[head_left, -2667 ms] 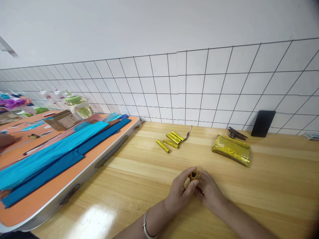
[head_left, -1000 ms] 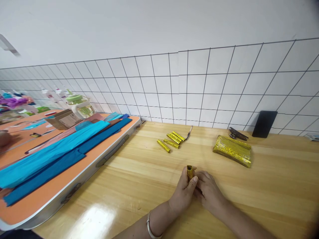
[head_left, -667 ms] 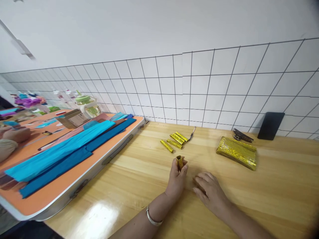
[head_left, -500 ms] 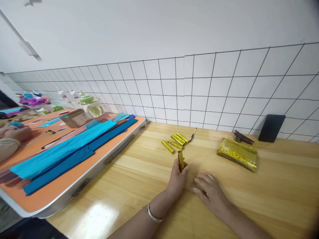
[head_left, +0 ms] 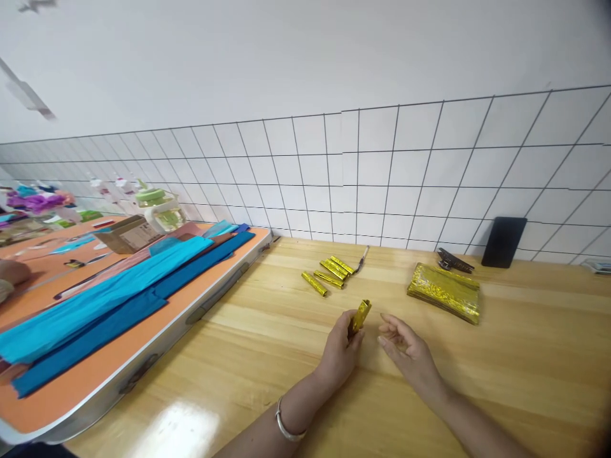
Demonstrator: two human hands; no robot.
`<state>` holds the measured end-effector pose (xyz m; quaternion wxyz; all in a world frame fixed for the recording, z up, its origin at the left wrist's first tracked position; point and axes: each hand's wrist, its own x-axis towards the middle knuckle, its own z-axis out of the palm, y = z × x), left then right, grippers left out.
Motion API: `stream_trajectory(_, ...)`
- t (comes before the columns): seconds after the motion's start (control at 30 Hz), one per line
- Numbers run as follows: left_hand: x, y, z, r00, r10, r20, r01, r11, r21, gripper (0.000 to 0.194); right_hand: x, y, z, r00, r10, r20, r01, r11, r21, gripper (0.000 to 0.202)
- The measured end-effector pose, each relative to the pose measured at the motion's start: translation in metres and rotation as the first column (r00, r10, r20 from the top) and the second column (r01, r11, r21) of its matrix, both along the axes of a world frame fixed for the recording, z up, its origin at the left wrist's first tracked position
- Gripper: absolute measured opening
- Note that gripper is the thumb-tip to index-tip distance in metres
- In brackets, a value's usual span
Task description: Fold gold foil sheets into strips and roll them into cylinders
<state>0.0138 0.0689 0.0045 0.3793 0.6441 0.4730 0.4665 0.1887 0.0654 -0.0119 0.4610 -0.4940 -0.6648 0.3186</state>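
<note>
A small, shiny gold foil tube with flat-creased sides [head_left: 361, 316] is gripped near its lower part by the fingers of the left hand [head_left: 340, 350], thumb set against the near side. The tube is tilted, its upper end projecting above those fingers; whether its lower end is touched to the desk cannot be told. The fingers of the right hand [head_left: 411, 353] are loosely curled and parted from the thumb, with nothing held, just beside the tube but apart from it.

Beyond the left fingers, a cluster of slim, shiny gold foil rolls [head_left: 333, 269] is laid on the pale wooden desk [head_left: 248, 343], with a thin pen-like stick, pale and dark [head_left: 363, 257], just behind. Beyond the right fingers and further right, a flat stack of shiny gold foil sheets [head_left: 443, 294] is placed, with a dark claw-shaped clip [head_left: 454, 261] at its far edge.

The held tube is judged very light and thin-walled, springy along its creases, slightly slippery on the foil face and easily crushed or unrolled. It is best held lightly around the middle, with any loose edge covered by the thumb; hard pinching at the ends should be avoided.
</note>
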Motion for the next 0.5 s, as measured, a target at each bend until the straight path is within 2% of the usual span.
stream_trajectory(0.13,0.003,-0.006,-0.003,0.990,-0.091,-0.106,0.098,0.993,0.066,0.024,-0.002,-0.006,0.017,0.995,0.002,-0.104,0.001,1.000,0.027,0.047)
stream_trajectory(0.3,0.005,-0.011,-0.001,0.967,-0.193,-0.168,0.208,0.975,0.075,0.022,-0.004,-0.015,0.032,0.998,-0.031,-0.063,0.032,0.999,0.021,0.040)
stream_trajectory(0.5,0.006,-0.013,0.003,0.958,-0.221,-0.182,0.233,0.971,0.045,0.019,-0.004,-0.019,0.040,1.000,-0.015,0.004,0.014,0.996,0.092,0.028)
